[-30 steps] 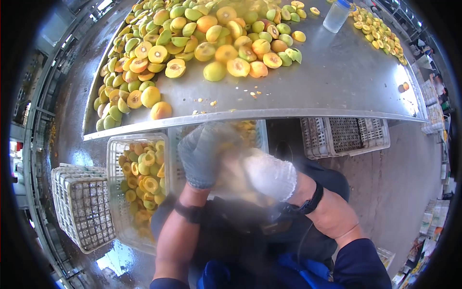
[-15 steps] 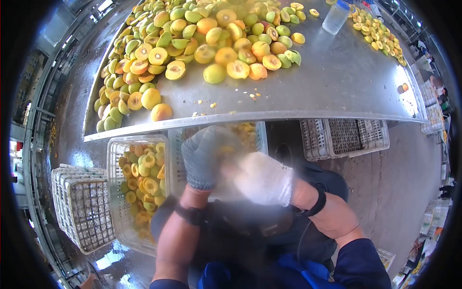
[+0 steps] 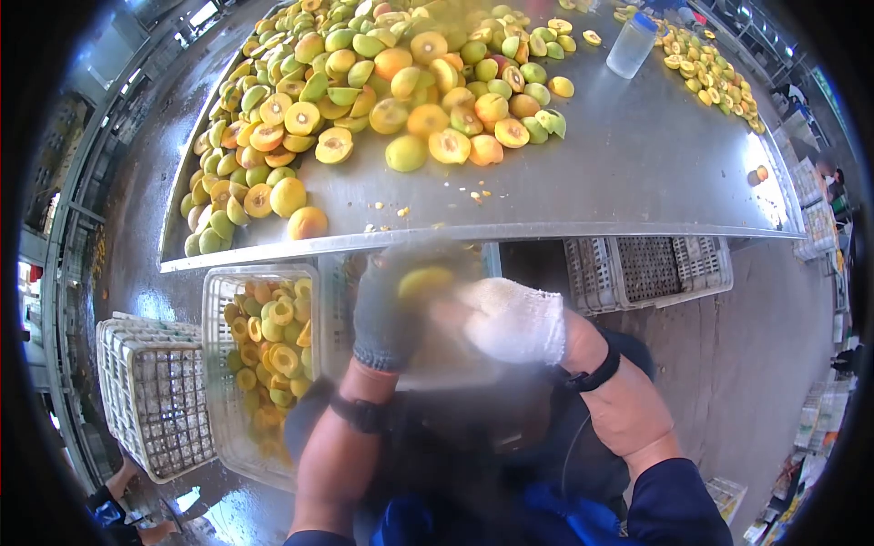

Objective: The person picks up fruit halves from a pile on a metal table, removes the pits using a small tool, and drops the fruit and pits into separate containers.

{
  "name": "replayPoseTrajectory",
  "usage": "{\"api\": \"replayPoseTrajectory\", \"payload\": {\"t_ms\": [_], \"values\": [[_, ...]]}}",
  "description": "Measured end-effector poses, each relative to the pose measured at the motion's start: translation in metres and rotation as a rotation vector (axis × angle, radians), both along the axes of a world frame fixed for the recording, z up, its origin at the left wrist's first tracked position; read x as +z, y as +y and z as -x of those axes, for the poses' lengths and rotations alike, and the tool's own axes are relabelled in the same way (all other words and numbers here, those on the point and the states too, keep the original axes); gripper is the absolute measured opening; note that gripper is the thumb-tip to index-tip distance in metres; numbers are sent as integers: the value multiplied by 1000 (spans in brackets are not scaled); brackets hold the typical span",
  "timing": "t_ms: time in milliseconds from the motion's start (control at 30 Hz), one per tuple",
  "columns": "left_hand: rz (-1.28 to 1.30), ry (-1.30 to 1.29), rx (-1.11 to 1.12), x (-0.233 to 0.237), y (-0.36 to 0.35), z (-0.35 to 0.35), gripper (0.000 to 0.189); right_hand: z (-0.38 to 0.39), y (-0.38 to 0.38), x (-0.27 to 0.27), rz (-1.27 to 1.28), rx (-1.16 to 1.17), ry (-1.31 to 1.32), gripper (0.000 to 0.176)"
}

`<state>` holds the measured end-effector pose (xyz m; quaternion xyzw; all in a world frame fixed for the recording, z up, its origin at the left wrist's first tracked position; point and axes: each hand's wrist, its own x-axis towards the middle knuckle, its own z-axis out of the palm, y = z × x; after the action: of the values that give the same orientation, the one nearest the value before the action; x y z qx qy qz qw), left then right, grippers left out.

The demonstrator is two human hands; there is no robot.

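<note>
In a dark grey glove, my left hand (image 3: 384, 314) is closed round a yellow-green peach half (image 3: 425, 283) above a crate, just below the table edge. My right hand (image 3: 514, 320), in a white glove with bare fingertips, has its fingers pressed together close beside that peach. Blur covers the fingertips, so whatever they grip cannot be made out. Halved peaches (image 3: 334, 146), several with pits showing, are heaped on the metal table (image 3: 564, 196) beyond my hands. To the left stands a white crate (image 3: 213, 364) holding cut peach halves (image 3: 284, 359).
A clear bottle with a blue lid (image 3: 631, 47) stands on the table, near another peach pile (image 3: 715, 68) at right. White crates (image 3: 651, 273) sit under the table. Stacked crates (image 3: 159, 396) stand at far left. At lower left, part of another person (image 3: 118, 514) shows.
The peach half in my left hand now shows more plainly. Both hands have shifted slightly, my right one a little up and to the right. A person's limbs have appeared at lower left.
</note>
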<state>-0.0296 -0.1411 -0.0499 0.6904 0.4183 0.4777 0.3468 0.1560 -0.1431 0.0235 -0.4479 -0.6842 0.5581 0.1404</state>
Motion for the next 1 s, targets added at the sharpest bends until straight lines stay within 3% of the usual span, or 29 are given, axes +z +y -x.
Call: {"api": "replayPoseTrajectory", "payload": {"t_ms": [67, 133, 200, 267, 367, 467, 533, 600, 667, 867, 1000], "values": [[-102, 100, -3, 10, 2, 0, 50, -10, 8, 4, -16, 110, 5, 48], [-10, 2, 78, 6, 1, -8, 42, -13, 12, -1, 20, 142, -65, 47], [54, -47, 169, 5, 2, -13, 36, -7, 9, -8, -228, 68, -184, 44], [-80, 218, 284, -1, 9, -6, 32, 0, 2, -11, -524, -103, -348, 42], [139, -36, 260, 2, 10, -7, 30, 6, -3, -24, -729, -118, -298, 36], [210, -244, 290, 18, 9, -11, 27, 10, -1, -42, -892, -136, -178, 32], [225, -301, 406, 3, 11, -15, 27, 13, 7, -58, -983, -150, -104, 31], [297, -510, 418, -17, 25, -14, 26, 21, 3, -54, -875, -141, -253, 28], [429, -751, 329, -33, 31, -11, 27, 25, 4, -58, -699, -171, -236, 29], [586, -1063, 196, -28, 27, -2, 37, 28, 6, -50, -854, -172, -155, 35], [750, -1404, 139, -3, 22, 7, 44, 35, 3, -59, -606, -215, 265, 32]]}}
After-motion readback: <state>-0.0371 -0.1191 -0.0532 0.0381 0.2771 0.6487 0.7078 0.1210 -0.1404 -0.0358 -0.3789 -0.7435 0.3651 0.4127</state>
